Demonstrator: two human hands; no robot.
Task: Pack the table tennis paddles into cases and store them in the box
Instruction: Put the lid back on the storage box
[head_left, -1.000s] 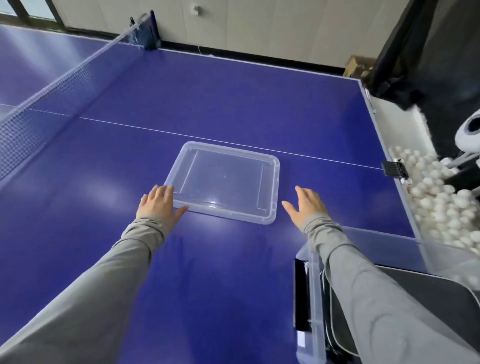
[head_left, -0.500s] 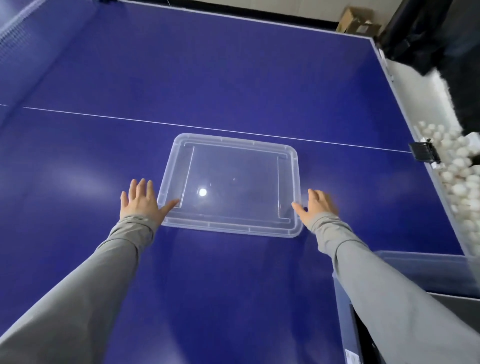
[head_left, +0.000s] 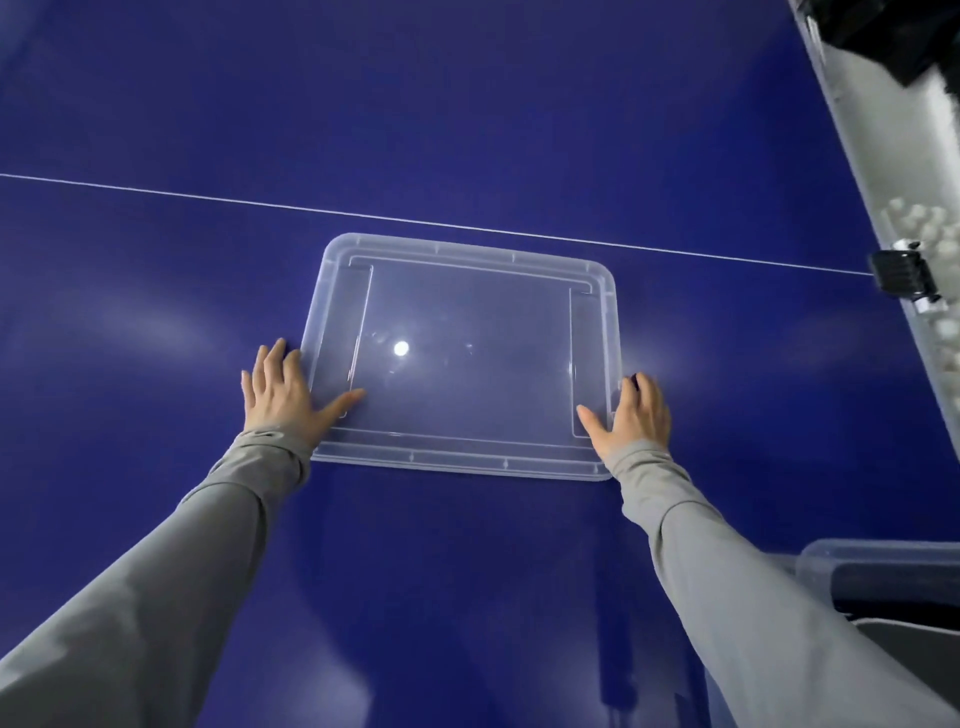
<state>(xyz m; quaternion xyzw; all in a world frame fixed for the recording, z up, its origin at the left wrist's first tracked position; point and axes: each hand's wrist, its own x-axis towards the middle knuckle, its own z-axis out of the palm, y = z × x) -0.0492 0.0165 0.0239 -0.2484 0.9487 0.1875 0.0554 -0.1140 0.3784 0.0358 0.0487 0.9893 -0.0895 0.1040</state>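
A clear plastic box lid (head_left: 467, 332) lies flat on the blue table tennis table (head_left: 467, 104), just this side of the white line. My left hand (head_left: 283, 395) touches the lid's left edge, fingers straight, thumb lying on the lid. My right hand (head_left: 631, 413) is at the lid's right edge, thumb on the lid and fingers bent over the rim. The clear storage box (head_left: 878, 561) shows at the lower right with something dark inside; no paddle is plainly visible.
Along the table's right edge runs a grey trough holding white balls (head_left: 930, 234). A black clamp (head_left: 901, 273) sits on that edge where the white line ends.
Both hands have closed in on the lid's two sides, from beside it to touching it. The camera has tilted down and moved closer; the net has left the view.
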